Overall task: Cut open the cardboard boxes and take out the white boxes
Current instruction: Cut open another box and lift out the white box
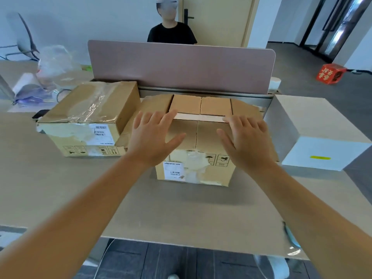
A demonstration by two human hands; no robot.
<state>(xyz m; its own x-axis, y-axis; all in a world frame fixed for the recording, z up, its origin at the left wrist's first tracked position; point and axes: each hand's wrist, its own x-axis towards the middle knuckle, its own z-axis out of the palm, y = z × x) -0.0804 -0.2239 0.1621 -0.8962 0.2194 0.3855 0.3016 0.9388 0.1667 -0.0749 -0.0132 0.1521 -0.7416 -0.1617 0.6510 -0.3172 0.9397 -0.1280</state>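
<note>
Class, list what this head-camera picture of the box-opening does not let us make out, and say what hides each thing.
1. White box inside the opened cardboard box: only a strip shows; flaps, left hand and right hand cover the rest.
2. Shipping label text: too small and blurred.
3. Contents of the taped cardboard box: sealed.
4. Blue object at the table edge: hidden behind the right forearm.

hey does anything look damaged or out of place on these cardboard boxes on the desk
Yes. The open cardboard box under both hands has its front label area torn, with ragged white paper peeling. The still-taped cardboard box to its left sits askew, its clear tape wrinkled and its front label also ripped. The white box on the right looks intact.
</note>
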